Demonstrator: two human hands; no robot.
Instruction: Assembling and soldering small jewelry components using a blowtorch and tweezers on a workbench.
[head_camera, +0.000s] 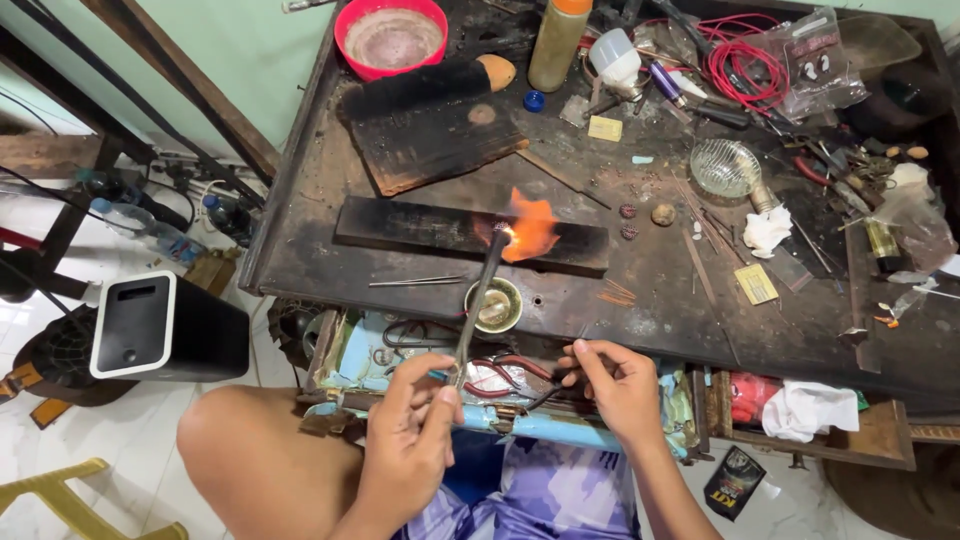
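The left hand (415, 425) pinches a thin torch (478, 300); its flame (530, 228) burns far past the fingertips. It looks stiff, light and hot, best held low. The right hand (612, 385) pinches dark pliers (545, 388).

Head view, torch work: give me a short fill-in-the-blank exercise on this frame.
1. The left hand holds a torch whose flame is ____ in colour.
2. The flame plays on a long dark ____ lying across the bench.
3. The bowl at the bench's far edge is ____.
4. The right hand is over the open ____ below the bench.

Missing words: orange; board; red; drawer
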